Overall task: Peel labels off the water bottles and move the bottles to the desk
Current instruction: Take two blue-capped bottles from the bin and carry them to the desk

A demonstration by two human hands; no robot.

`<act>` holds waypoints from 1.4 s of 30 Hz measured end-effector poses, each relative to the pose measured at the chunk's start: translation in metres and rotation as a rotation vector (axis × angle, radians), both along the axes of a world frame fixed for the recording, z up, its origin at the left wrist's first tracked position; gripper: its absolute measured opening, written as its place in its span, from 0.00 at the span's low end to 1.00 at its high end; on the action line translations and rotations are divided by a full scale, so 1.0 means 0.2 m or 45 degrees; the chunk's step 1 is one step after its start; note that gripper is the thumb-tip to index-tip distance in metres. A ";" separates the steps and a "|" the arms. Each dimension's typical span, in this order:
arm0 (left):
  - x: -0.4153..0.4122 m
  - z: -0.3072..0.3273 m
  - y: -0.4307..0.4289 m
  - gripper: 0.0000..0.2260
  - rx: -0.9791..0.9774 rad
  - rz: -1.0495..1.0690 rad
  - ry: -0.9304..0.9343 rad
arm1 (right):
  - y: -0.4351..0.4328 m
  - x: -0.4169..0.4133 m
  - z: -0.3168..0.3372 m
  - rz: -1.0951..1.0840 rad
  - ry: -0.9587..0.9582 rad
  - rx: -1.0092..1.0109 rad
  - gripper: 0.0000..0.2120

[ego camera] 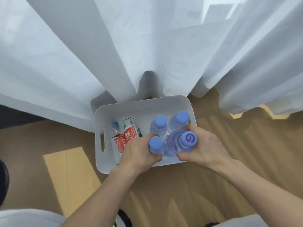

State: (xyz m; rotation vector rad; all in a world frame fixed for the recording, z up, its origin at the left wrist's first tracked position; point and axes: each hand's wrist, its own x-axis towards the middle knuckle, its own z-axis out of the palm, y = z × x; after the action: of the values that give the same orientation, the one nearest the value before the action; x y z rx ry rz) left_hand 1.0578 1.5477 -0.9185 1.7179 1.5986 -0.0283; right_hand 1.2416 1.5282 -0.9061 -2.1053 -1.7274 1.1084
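A white plastic bin (101, 122) sits on the wooden floor and holds several clear water bottles with blue caps. My left hand (139, 153) grips one bottle (156, 145) at the bin's near side. My right hand (206, 148) grips another bottle (182, 143), whose cap carries a purple swirl; this bottle is tilted toward me and raised a little. Two more bottles, one (158, 123) and the other (178, 120), stand upright at the far right of the bin. Peeled red-and-white labels (126, 136) lie crumpled in the bin's left half.
White sheer curtains (147, 46) hang right behind the bin and reach the floor. Wooden flooring (196, 194) spreads around it, with a sunlit patch at the left. A dark object shows at the left edge. No desk is in view.
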 end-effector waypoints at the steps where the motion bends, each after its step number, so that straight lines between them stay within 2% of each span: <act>1: -0.01 0.04 0.01 0.18 0.002 0.015 -0.008 | 0.01 0.01 0.04 -0.054 0.027 0.009 0.20; 7: -0.11 0.44 0.14 0.17 -0.035 0.104 -0.203 | 0.06 0.13 0.36 -0.215 0.263 0.067 0.16; 10: -0.15 0.61 0.19 0.14 -0.037 0.231 -0.482 | 0.09 0.18 0.44 -0.355 0.542 0.149 0.18; 13: -0.11 0.71 0.22 0.16 0.038 0.344 -0.766 | 0.15 0.19 0.48 -0.429 0.849 0.276 0.30; 14: -0.08 0.73 0.24 0.16 0.072 0.351 -0.819 | 0.17 0.19 0.49 -0.412 0.985 0.306 0.30; 16: -0.03 0.76 0.26 0.16 0.112 0.321 -0.916 | 0.20 0.17 0.53 -0.371 1.292 0.306 0.20; 18: 0.00 0.78 0.28 0.17 0.059 0.354 -1.074 | 0.22 0.14 0.57 -0.418 1.551 0.241 0.16; 21: 0.04 0.77 0.30 0.12 -0.155 0.529 -1.284 | 0.25 0.10 0.60 -0.493 1.907 -0.007 0.24; 23: 0.08 0.77 0.29 0.11 -0.275 0.589 -1.334 | 0.25 0.08 0.61 -0.509 2.027 -0.199 0.21; 24: 0.10 0.77 0.28 0.14 -0.311 0.609 -1.318 | 0.24 0.07 0.61 -0.519 2.052 -0.284 0.18; 26: 0.13 0.77 0.27 0.19 -0.343 0.653 -1.259 | 0.22 0.05 0.62 -0.547 2.018 -0.339 0.22; 29: 0.12 0.80 0.23 0.16 -0.345 0.769 -1.215 | 0.18 0.00 0.65 -0.572 2.000 -0.335 0.24; 30: 0.11 0.83 0.20 0.16 -0.361 0.815 -1.205 | 0.16 -0.01 0.68 -0.633 1.970 -0.330 0.27; 32: 0.08 0.91 0.13 0.15 -0.458 0.877 -1.205 | 0.08 -0.04 0.77 -0.755 1.863 -0.372 0.38; 33: 0.06 0.97 0.08 0.15 -0.515 0.887 -1.216 | 0.02 -0.06 0.83 -0.771 1.824 -0.397 0.40; 36: -0.01 1.22 -0.11 0.14 -0.648 0.877 -1.223 | -0.18 -0.14 1.07 -0.812 1.685 -0.419 0.29; 38: -0.06 1.43 -0.24 0.21 -0.665 0.909 -1.198 | -0.28 -0.19 1.31 -0.863 1.729 -0.451 0.20; 40: -0.12 1.69 -0.32 0.21 -0.652 0.944 -1.187 | -0.34 -0.24 1.58 -0.838 1.941 -0.560 0.21; 42: -0.18 2.00 -0.34 0.16 -0.612 0.928 -1.191 | -0.33 -0.29 1.88 -0.819 1.999 -0.642 0.21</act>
State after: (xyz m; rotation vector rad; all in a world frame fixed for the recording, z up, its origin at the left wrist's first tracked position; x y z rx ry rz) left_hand 1.0227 1.4804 -0.5194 0.5392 1.2333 0.6061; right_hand 1.1845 1.4616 -0.5310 -0.9565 -0.0455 2.0795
